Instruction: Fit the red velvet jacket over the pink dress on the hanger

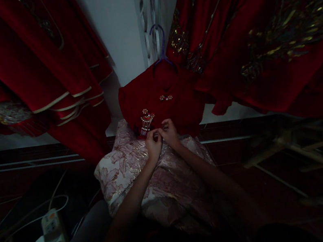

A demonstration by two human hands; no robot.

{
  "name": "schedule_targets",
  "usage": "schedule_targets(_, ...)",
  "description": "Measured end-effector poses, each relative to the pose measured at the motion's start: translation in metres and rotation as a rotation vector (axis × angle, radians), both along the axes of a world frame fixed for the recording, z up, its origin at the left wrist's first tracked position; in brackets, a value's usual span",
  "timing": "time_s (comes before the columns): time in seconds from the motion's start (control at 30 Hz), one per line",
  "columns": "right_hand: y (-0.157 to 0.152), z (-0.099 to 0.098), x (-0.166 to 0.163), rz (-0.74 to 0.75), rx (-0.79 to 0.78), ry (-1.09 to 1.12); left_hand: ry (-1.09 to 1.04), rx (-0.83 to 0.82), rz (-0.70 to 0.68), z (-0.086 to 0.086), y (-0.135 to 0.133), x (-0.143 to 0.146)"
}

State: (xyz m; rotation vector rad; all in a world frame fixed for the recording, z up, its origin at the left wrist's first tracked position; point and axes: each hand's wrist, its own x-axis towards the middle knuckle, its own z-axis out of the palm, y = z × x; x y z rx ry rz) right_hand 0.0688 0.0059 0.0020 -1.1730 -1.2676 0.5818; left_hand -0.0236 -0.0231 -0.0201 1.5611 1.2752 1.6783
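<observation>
My left hand and my right hand meet at the fingertips, low in front of a red garment. Both are closed in a pinch; whatever is between the fingers is too small and dark to make out. Just above my left hand, a beaded ornament with hanging strands lies on the red cloth. Higher up sits a smaller pair of flower-shaped ornaments. The garment hangs on a purple hanger. Beneath my wrists, a pink and white floral fabric covers my lap.
Red garments with pale edging hang at left. At right hangs red clothing with gold sequins. A power strip with cables lies at lower left. A wooden frame, blurred, stands at right. The room is dim.
</observation>
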Motion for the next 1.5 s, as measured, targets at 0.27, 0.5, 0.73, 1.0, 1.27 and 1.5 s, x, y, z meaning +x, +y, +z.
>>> schedule_targets(0.27, -0.021, 0.014, 0.025, 0.287, -0.091, -0.027, -0.140, 0.012, 0.046, -0.001, 0.002, 0.002)
schedule_targets(0.5, -0.035, 0.011, 0.020, 0.045, 0.081, -0.267, -0.111, -0.004, -0.001, -0.002, 0.001, 0.001)
schedule_targets(0.73, -0.036, -0.013, 0.013, -0.035, 0.053, -0.388, -0.100, -0.021, -0.025, -0.005, 0.002, 0.001)
schedule_targets(1.0, -0.036, -0.011, 0.015, -0.016, 0.049, -0.394, -0.108, -0.010, -0.010, 0.000, -0.001, 0.001)
schedule_targets(1.27, -0.037, -0.011, 0.014, 0.004, 0.048, -0.397, -0.129, 0.013, -0.003, 0.000, -0.001, 0.002)
schedule_targets(1.5, -0.036, -0.012, 0.015, 0.002, 0.089, -0.381, -0.087, -0.019, -0.002, -0.001, -0.001, 0.001)
